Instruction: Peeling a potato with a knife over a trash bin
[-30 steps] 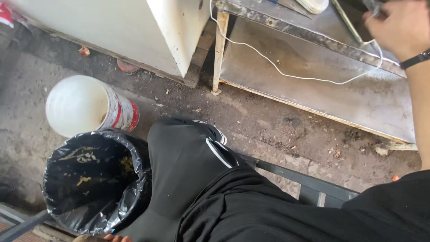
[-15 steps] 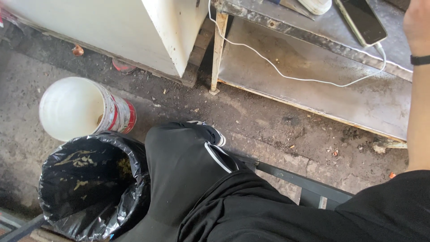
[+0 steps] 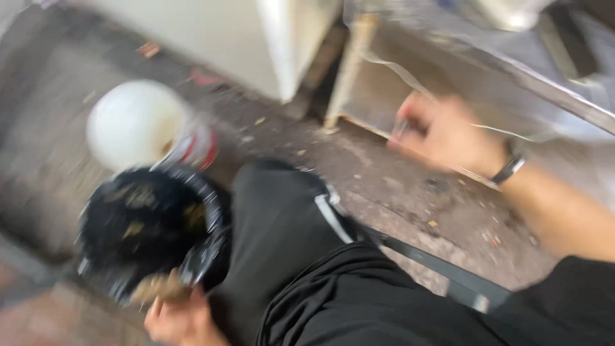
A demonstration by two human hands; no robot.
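The right hand has dropped from the upper worktop and now hangs over the floor, fingers curled, contents blurred; grasp cannot be told. The black-lined bin stands beside the white bucket. The left hand apparently pinches a brownish scrap at the bin's near rim.

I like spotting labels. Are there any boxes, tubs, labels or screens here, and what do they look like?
Round white plastic bucket: on the floor beyond the bin, with a blurred red band on its side.
Round bin with black bag liner: beside the black trouser leg, yellowish scraps inside; no label shows.
No screen or sign can be made out.
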